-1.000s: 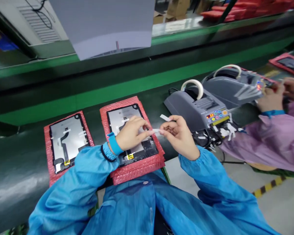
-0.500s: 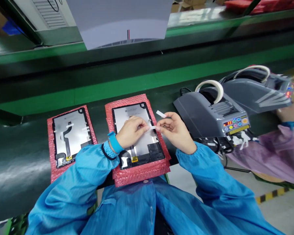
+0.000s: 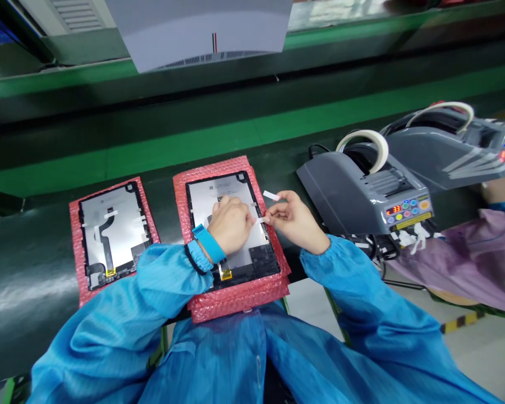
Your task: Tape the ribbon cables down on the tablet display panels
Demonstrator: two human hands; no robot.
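Left fingers [image 3: 248,215], right fingers [image 3: 273,219], white strip [image 3: 261,220] between, panel [image 3: 201,205] beneath

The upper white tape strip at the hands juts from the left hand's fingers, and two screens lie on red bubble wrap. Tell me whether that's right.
Not quite: the head view shows the upper tape strip jutting from the right hand, not the left hand. The left screen and right screen do lie on red bubble wrap.
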